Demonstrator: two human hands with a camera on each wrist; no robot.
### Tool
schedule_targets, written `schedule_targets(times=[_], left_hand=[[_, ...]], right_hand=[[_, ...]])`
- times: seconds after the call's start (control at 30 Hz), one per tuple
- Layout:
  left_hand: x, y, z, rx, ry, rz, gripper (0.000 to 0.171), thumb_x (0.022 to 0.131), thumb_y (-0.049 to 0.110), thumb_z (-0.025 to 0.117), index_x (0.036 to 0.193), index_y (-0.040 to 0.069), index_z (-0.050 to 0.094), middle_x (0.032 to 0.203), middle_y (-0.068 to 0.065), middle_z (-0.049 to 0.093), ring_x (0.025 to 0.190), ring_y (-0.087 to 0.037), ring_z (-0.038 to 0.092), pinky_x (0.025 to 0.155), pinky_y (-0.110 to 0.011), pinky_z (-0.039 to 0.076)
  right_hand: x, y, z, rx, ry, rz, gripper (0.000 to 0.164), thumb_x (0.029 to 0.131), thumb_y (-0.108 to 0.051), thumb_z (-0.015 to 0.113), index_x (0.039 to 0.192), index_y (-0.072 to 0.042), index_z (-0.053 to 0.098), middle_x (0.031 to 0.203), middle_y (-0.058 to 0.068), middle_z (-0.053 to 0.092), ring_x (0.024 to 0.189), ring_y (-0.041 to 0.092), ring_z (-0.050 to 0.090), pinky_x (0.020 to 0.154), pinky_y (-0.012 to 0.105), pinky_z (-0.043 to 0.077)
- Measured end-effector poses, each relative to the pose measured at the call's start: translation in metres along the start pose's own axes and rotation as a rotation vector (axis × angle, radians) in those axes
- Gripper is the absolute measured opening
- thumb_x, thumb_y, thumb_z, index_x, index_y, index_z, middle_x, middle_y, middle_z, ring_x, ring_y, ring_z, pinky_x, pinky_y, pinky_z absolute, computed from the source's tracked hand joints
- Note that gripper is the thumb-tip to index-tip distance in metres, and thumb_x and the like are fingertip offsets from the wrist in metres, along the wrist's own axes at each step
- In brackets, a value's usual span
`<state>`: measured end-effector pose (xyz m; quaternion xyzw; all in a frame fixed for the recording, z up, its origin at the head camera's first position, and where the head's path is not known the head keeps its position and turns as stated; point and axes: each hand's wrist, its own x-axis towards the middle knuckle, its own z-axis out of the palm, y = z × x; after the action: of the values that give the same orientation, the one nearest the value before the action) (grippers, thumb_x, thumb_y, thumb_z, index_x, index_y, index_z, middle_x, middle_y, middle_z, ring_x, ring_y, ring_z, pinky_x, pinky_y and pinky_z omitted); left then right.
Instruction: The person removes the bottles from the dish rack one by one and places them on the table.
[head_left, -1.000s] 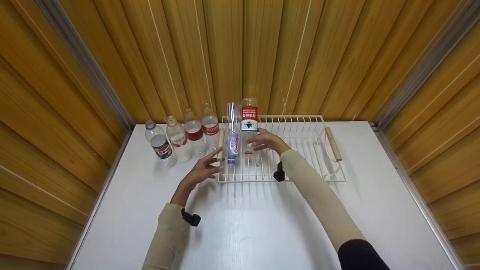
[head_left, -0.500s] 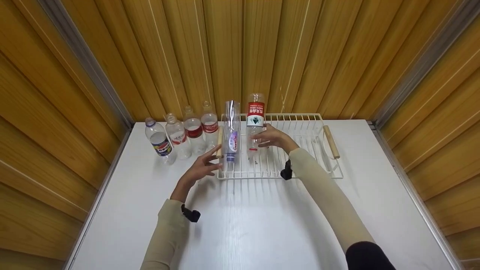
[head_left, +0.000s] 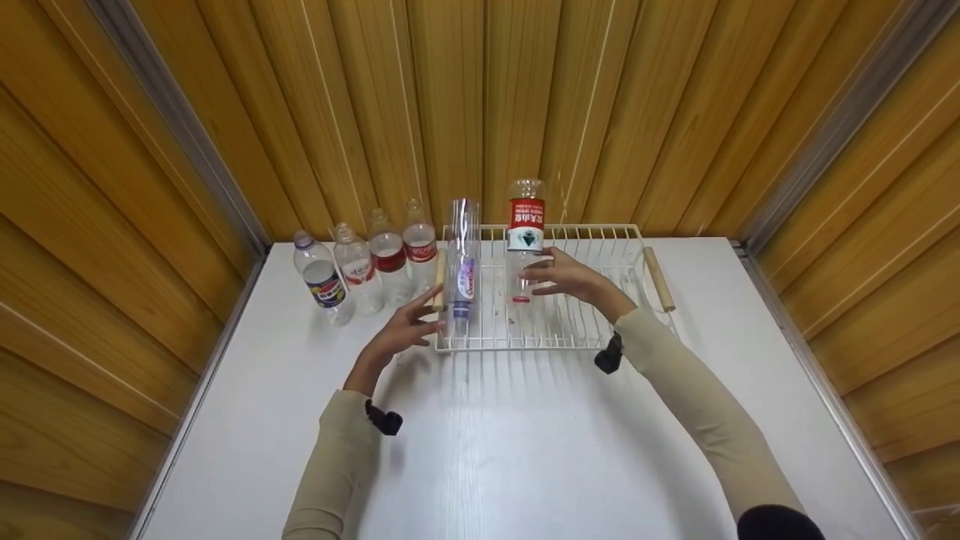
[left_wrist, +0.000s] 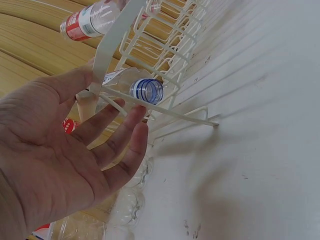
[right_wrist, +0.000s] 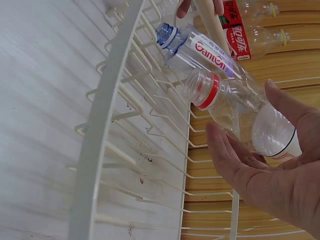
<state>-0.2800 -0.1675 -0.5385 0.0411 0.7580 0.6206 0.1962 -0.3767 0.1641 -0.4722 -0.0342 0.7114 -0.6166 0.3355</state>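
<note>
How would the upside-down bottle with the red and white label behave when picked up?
The red-and-white-labelled bottle would probably feel light, since its clear walls show no liquid inside. Its round sides suggest it could roll if laid flat. Neck down, it would likely tip without the right hand holding it, being much narrower at that end.

Six clear plastic bottles in total: four upright bottles (head_left: 389, 261) at left on one desk (head_left: 480, 450), two inverted bottles (head_left: 527, 238) to their right; each bears one label (head_left: 526, 214). One white wire rack (head_left: 525, 347) with two wooden handles (head_left: 658, 279). Two hands: one left hand (head_left: 403, 330), one right hand (head_left: 564, 276). Two black wrist devices (head_left: 384, 418). Three wood-grained walls (head_left: 517, 97): left, far, right.
</note>
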Motion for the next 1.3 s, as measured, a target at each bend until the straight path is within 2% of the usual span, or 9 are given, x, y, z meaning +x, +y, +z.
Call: schedule_targets(times=[0.2, 0.5, 0.6, 0.77, 0.9, 1.03, 1.13, 1.3], left_hand=[[0.001, -0.001, 0.0, -0.004, 0.002, -0.009, 0.074, 0.1, 0.014, 0.065, 0.162, 0.031, 0.028, 0.165, -0.02, 0.032, 0.141, -0.046, 0.047, 0.1, -0.06, 0.053], [0.002, 0.0, 0.002, 0.01, 0.002, -0.013, 0.074, 0.101, 0.016, 0.065, 0.163, 0.029, 0.027, 0.164, -0.025, 0.031, 0.14, -0.048, 0.048, 0.098, -0.055, 0.056], [0.002, 0.0, 0.002, 0.004, -0.001, -0.015, 0.074, 0.101, 0.017, 0.065, 0.163, 0.029, 0.027, 0.164, -0.025, 0.031, 0.139, -0.047, 0.049, 0.099, -0.056, 0.056], [0.001, -0.001, 0.002, -0.005, 0.002, -0.028, 0.074, 0.101, 0.015, 0.064, 0.162, 0.032, 0.027, 0.165, -0.023, 0.031, 0.14, -0.045, 0.048, 0.1, -0.055, 0.055], [0.001, -0.002, 0.002, -0.001, -0.002, -0.011, 0.074, 0.101, 0.013, 0.063, 0.163, 0.031, 0.027, 0.164, -0.024, 0.031, 0.138, -0.046, 0.05, 0.099, -0.056, 0.055], [0.0, -0.003, 0.002, 0.002, -0.012, 0.006, 0.074, 0.101, 0.013, 0.063, 0.163, 0.029, 0.026, 0.163, -0.026, 0.032, 0.136, -0.048, 0.052, 0.098, -0.056, 0.056], [0.0, -0.002, 0.002, -0.004, -0.013, -0.005, 0.073, 0.102, 0.013, 0.062, 0.163, 0.031, 0.026, 0.165, -0.024, 0.03, 0.139, -0.046, 0.049, 0.099, -0.055, 0.056], [0.0, -0.001, 0.001, -0.01, -0.015, -0.009, 0.073, 0.102, 0.013, 0.062, 0.163, 0.031, 0.026, 0.164, -0.024, 0.032, 0.139, -0.045, 0.049, 0.1, -0.054, 0.055]], right_hand=[[-0.024, 0.003, -0.004, 0.019, 0.011, -0.076, 0.085, 0.097, -0.018, 0.07, 0.159, -0.004, 0.014, 0.156, 0.024, 0.039, 0.144, 0.039, 0.046, 0.113, 0.051, 0.047], [-0.051, 0.004, -0.012, 0.059, 0.027, -0.101, 0.079, 0.099, -0.019, 0.068, 0.159, -0.006, 0.019, 0.157, 0.022, 0.041, 0.146, 0.038, 0.043, 0.12, 0.052, 0.039], [-0.055, 0.007, -0.014, 0.069, 0.018, -0.114, 0.074, 0.099, -0.018, 0.067, 0.157, -0.008, 0.024, 0.158, 0.022, 0.041, 0.146, 0.038, 0.043, 0.12, 0.053, 0.039], [-0.059, 0.01, -0.015, 0.063, 0.007, -0.142, 0.069, 0.099, -0.017, 0.066, 0.157, -0.01, 0.029, 0.155, 0.022, 0.046, 0.142, 0.037, 0.048, 0.115, 0.048, 0.045], [-0.06, 0.012, -0.015, 0.054, 0.011, -0.152, 0.07, 0.099, -0.019, 0.067, 0.158, -0.012, 0.03, 0.149, 0.016, 0.051, 0.134, 0.031, 0.055, 0.104, 0.039, 0.054], [-0.06, 0.015, -0.016, 0.065, 0.018, -0.162, 0.067, 0.098, -0.016, 0.067, 0.156, -0.011, 0.032, 0.144, 0.016, 0.054, 0.122, 0.022, 0.063, 0.09, 0.033, 0.059], [-0.06, 0.016, -0.016, 0.073, 0.019, -0.175, 0.06, 0.097, -0.012, 0.069, 0.149, -0.011, 0.038, 0.142, 0.016, 0.054, 0.12, 0.025, 0.064, 0.087, 0.035, 0.061], [-0.059, 0.021, -0.018, 0.058, 0.008, -0.238, 0.052, 0.094, -0.008, 0.072, 0.139, -0.007, 0.046, 0.141, 0.018, 0.054, 0.121, 0.029, 0.065, 0.097, 0.045, 0.059]])
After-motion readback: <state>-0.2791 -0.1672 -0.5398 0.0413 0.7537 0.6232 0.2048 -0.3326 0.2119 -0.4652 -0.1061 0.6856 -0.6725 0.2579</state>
